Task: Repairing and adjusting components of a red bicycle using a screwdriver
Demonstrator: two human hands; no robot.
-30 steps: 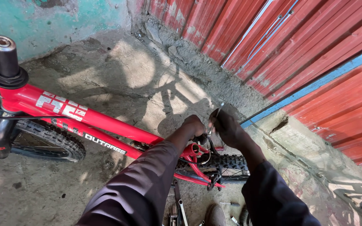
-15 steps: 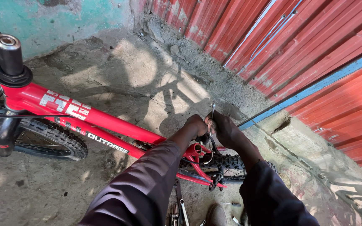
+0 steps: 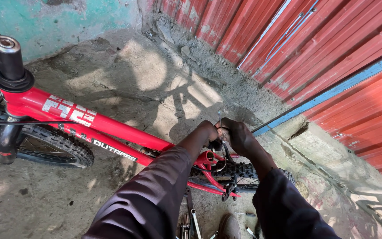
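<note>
We stand on a rough, cracked concrete floor (image 3: 124,71) in patchy sunlight, with a chipped green wall (image 3: 67,17) at the far end and a red corrugated metal wall (image 3: 332,48) with a blue strip along its lower part running down our right side. A red bicycle (image 3: 111,130) stands across the ground in front of us, its black stem (image 3: 7,57) at the far left above the knobby front tyre (image 3: 54,141), and its rear tyre (image 3: 244,170) just under our arms.

Both our hands meet at the rear of the frame, where the seat tube ends. Our left hand (image 3: 206,132) is curled shut around a small dark part at the top of that tube, though what exactly it grips is hidden by the fingers. Our right hand (image 3: 239,137) presses close against it, fingers closed around a thin metal cable (image 3: 220,118) that sticks up just above the knuckles. The two hands touch each other. Dark long sleeves (image 3: 155,194) cover both our forearms.

Below our arms, at the bottom edge, a few tools (image 3: 191,221) lie on the ground beside our shoe (image 3: 230,226); they are too small for us to tell apart.
</note>
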